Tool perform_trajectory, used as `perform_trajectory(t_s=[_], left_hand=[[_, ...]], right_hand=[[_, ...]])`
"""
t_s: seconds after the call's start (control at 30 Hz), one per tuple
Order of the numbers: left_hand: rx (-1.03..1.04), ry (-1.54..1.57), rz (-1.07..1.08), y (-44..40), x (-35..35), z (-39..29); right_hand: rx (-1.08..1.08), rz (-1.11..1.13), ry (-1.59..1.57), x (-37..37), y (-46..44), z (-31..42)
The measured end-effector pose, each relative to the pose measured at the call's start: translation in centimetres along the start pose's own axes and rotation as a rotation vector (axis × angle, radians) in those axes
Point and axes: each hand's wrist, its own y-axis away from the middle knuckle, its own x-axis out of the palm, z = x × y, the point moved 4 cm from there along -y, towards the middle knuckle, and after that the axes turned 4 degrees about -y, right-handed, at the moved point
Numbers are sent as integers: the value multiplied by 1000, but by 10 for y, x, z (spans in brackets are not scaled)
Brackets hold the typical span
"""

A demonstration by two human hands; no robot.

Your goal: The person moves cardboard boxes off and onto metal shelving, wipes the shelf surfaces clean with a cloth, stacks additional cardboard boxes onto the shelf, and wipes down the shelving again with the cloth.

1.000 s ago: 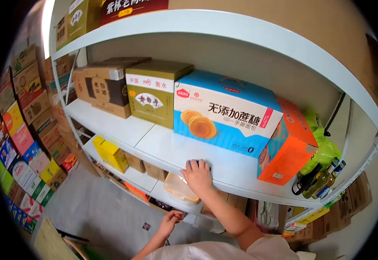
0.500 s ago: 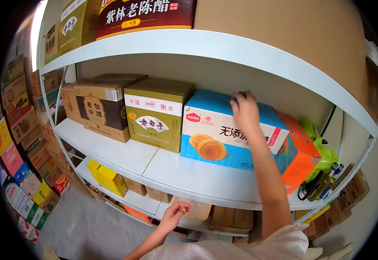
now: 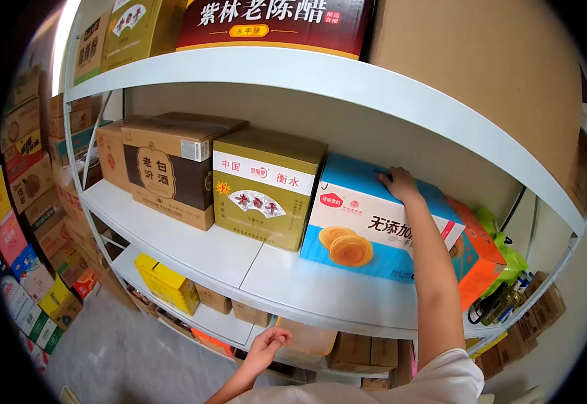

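On the middle shelf is a blue and white biscuit box (image 3: 357, 225) printed with round golden biscuits. My right hand (image 3: 399, 185) reaches over its front edge and rests on the blue top, fingers bent down at a small dark spot that looks like a handle slot. The fingertips are partly hidden there. My left hand (image 3: 270, 342) hangs low in front of the lower shelf, fingers loosely curled in with nothing visible in them. An olive-gold liquor box (image 3: 263, 192) stands just left of the biscuit box, and an orange box (image 3: 485, 259) leans close on its right.
The white middle shelf (image 3: 280, 276) also carries brown liquor cartons (image 3: 165, 172) at left. Green bottles (image 3: 502, 303) and a green bag stand at right. A dark red vinegar carton (image 3: 273, 30) sits above. Below are a yellow box (image 3: 165, 283) and small cartons. Stacked cartons line the left.
The view has shifted, so the shelf and boxes appear further right and larger. My right hand has settled lower onto the biscuit box's top. My left hand stays curled in much the same place.
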Motion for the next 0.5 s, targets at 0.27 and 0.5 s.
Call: perform_trajectory(t_s=[0.27, 0.5], left_hand=[[-25, 6, 57, 3, -8, -11], [16, -1, 78, -5, -29, -15]], right_hand=[[-26, -80, 17, -8, 9, 6], [0, -47, -17, -22, 19, 18]])
